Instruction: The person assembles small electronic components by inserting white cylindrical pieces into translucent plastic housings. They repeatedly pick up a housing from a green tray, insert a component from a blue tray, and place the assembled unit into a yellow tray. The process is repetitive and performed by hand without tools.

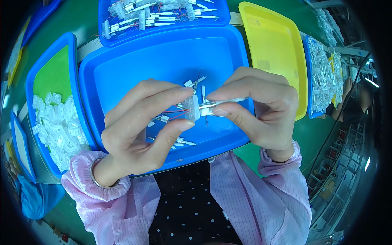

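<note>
Far left, a blue tray (30, 87) holds a heap of clear plastic housings (59, 126). Left hand (136, 122) pinches one clear housing (190, 108) between thumb and forefinger over the big blue tray (163, 57) at centre. Right hand (261, 110) pinches a white terminal pin (226, 101) into it. Thin red wires (173, 112) trail left. Parts look light, stiff, small, easily bent; best gripped on the housing sides. Right: empty yellow tray (273, 45). No readable labels.
</note>
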A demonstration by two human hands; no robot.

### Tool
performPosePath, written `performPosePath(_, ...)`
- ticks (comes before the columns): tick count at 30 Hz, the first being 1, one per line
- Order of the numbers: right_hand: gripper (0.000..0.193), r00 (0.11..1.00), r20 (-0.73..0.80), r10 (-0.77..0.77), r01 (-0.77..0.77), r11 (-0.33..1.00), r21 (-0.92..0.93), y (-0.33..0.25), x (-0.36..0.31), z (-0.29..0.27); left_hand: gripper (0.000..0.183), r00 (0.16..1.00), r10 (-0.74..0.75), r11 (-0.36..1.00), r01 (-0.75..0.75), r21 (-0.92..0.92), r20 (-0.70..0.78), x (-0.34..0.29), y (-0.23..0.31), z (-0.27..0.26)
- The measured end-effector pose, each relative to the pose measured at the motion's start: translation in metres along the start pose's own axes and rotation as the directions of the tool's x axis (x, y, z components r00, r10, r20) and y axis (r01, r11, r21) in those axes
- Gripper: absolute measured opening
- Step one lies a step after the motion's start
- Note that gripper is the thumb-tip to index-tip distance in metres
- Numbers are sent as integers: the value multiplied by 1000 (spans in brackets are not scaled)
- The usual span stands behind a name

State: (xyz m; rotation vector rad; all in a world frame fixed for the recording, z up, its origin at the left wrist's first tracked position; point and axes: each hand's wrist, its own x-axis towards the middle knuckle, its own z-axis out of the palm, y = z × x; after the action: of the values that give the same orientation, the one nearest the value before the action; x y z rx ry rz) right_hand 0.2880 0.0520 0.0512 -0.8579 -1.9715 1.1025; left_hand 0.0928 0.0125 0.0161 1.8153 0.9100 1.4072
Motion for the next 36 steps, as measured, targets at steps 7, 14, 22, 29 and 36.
performPosePath(7,19,989,-1,-146,145,984,-101,3,0,0,35,993,-114,987,110,-120,-22,-2,0,0)
performPosePath(14,20,990,80,115,-109,991,-81,-7,4,-17,35,969,-247,937,233,-259,-22,-2,4,-5)
performPosePath(22,15,985,-109,130,-102,967,232,3,-7,-21,35,963,-267,920,243,-307,-40,-2,3,-6)
performPosePath(29,13,957,-229,180,96,549,830,25,-10,-27,34,957,-290,895,264,-360,-19,-3,3,-7)
performPosePath(36,10,992,-108,-62,69,995,66,5,-10,-32,34,956,-292,879,251,-406,-42,-4,5,-9)
